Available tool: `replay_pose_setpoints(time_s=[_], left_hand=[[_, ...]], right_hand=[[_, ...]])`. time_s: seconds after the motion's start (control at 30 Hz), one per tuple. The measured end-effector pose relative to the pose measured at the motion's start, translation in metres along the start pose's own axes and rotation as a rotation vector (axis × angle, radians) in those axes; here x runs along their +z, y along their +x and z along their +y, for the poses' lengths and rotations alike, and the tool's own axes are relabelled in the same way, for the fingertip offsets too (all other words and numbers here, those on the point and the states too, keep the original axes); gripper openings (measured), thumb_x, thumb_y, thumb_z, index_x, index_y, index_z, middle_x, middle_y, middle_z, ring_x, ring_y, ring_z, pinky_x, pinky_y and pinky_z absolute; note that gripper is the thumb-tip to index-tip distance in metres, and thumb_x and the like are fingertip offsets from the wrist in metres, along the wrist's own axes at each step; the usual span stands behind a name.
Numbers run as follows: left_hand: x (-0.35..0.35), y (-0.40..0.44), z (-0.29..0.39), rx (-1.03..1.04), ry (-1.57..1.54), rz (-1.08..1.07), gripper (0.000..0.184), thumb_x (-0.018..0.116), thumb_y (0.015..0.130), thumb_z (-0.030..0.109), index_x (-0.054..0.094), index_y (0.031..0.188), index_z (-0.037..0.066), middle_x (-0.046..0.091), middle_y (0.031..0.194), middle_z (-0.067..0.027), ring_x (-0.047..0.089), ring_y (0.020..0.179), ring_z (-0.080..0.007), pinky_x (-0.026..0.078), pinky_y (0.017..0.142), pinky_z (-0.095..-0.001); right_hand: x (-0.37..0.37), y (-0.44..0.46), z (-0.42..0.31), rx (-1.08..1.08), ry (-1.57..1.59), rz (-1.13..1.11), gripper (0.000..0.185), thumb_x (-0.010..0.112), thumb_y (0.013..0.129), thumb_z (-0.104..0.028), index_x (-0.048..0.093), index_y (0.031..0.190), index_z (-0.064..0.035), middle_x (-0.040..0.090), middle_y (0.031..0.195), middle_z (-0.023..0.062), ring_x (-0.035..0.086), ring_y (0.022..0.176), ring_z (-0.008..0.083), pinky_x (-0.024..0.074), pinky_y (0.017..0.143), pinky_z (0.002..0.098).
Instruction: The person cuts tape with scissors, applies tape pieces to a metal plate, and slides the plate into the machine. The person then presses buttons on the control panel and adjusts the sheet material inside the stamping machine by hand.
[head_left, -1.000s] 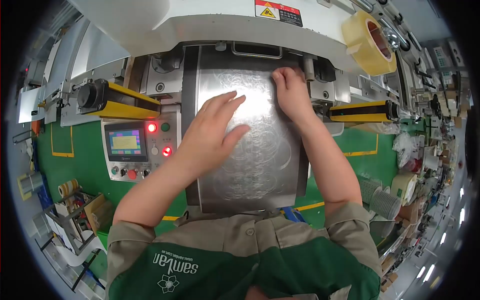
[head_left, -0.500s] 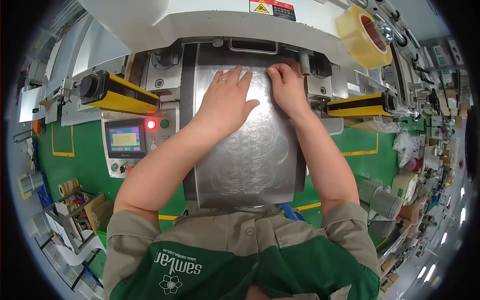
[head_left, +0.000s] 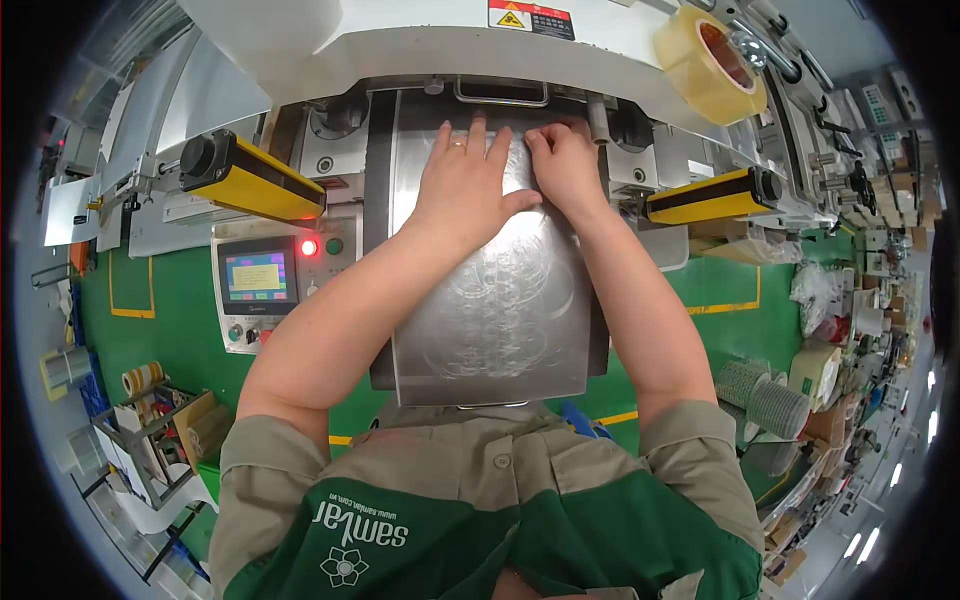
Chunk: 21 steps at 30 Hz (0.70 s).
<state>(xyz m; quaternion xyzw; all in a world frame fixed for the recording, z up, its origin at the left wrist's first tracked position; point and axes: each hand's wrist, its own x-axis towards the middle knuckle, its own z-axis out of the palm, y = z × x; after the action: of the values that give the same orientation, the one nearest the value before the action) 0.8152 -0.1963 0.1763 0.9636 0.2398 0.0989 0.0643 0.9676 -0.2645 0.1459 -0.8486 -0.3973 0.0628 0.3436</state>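
Observation:
A shiny metal sheet [head_left: 490,330], marked with overlapping circular scratches, lies on the dark machine bed [head_left: 380,150]. My left hand [head_left: 465,190] rests palm down on its upper part, fingers spread and thumb pointing right; a ring is on one finger. Close beside it, at the sheet's upper right, is my right hand [head_left: 568,170]. Its thumb and fingers are pinched together near the surface, and whatever they hold is hidden or too small to make out.
Above my hands spans the white machine head [head_left: 420,55], with a metal handle [head_left: 500,98] beneath it. A tape roll [head_left: 700,65] hangs at upper right. Yellow-black bars [head_left: 260,180] flank the bed. A control panel [head_left: 255,275] with a lit red button stands left.
My right hand has shifted left, nearer to my left hand. My left hand has slid slightly right with its fingers more spread. The view has also shifted a little.

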Motion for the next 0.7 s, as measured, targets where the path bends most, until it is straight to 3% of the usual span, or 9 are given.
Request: replay_pose_setpoints(time_s=[0.13, 0.3, 0.33, 0.4, 0.53, 0.7], left_hand=[[0.009, 0.000, 0.000, 0.030, 0.029, 0.068, 0.083, 0.047, 0.086, 0.072, 0.052, 0.141, 0.010, 0.043, 0.144, -0.0307, 0.052, 0.125, -0.0398, 0.025, 0.117, -0.0501], [0.013, 0.000, 0.004, 0.033, 0.080, 0.031, 0.082, 0.047, 0.086, 0.072, 0.053, 0.141, 0.011, 0.046, 0.141, -0.0312, 0.051, 0.126, -0.0406, 0.025, 0.117, -0.0508], [0.011, -0.001, 0.005, 0.027, 0.073, 0.002, 0.079, 0.045, 0.090, 0.068, 0.050, 0.143, 0.009, 0.043, 0.144, -0.0306, 0.047, 0.131, -0.0399, 0.020, 0.119, -0.0505], [0.012, -0.002, 0.007, 0.015, 0.052, 0.015, 0.078, 0.046, 0.090, 0.068, 0.050, 0.142, 0.009, 0.043, 0.144, -0.0311, 0.047, 0.131, -0.0404, 0.020, 0.119, -0.0499], [0.006, -0.001, 0.008, -0.098, -0.048, -0.011, 0.101, 0.057, 0.085, 0.068, 0.031, 0.147, -0.008, 0.039, 0.147, -0.0323, 0.041, 0.135, -0.0425, 0.025, 0.118, -0.0451], [-0.001, -0.004, 0.006, -0.082, -0.087, -0.052, 0.100, 0.057, 0.085, 0.067, 0.030, 0.148, -0.006, 0.037, 0.148, -0.0318, 0.039, 0.138, -0.0429, 0.023, 0.120, -0.0449]], right_hand=[[0.003, 0.001, 0.001, -0.007, 0.004, 0.015, 0.026, 0.064, 0.089, -0.028, 0.073, 0.089, -0.0031, 0.064, 0.109, 0.0211, 0.064, 0.097, 0.0393, 0.0457, 0.092, 0.0486], [0.002, 0.001, 0.002, 0.012, 0.012, 0.018, 0.027, 0.063, 0.090, -0.027, 0.071, 0.088, -0.0018, 0.067, 0.100, 0.0189, 0.067, 0.088, 0.0384, 0.0501, 0.085, 0.0464], [0.004, 0.002, 0.003, -0.008, 0.029, 0.043, 0.025, 0.064, 0.089, -0.027, 0.071, 0.088, -0.0022, 0.068, 0.099, 0.0185, 0.067, 0.089, 0.0379, 0.0496, 0.086, 0.0462], [0.003, 0.000, 0.003, 0.024, 0.062, 0.032, 0.024, 0.066, 0.088, -0.026, 0.072, 0.086, -0.0027, 0.068, 0.097, 0.0183, 0.066, 0.091, 0.0382, 0.0491, 0.087, 0.0463], [0.014, 0.005, 0.011, -0.028, 0.012, 0.127, 0.026, 0.063, 0.089, -0.026, 0.072, 0.087, -0.0016, 0.069, 0.093, 0.0187, 0.060, 0.097, 0.0403, 0.0461, 0.090, 0.0483], [0.007, 0.007, 0.015, 0.080, 0.157, -0.034, 0.031, 0.063, 0.090, -0.031, 0.073, 0.091, -0.0021, 0.068, 0.101, 0.0203, 0.056, 0.103, 0.0413, 0.0451, 0.093, 0.0487]])
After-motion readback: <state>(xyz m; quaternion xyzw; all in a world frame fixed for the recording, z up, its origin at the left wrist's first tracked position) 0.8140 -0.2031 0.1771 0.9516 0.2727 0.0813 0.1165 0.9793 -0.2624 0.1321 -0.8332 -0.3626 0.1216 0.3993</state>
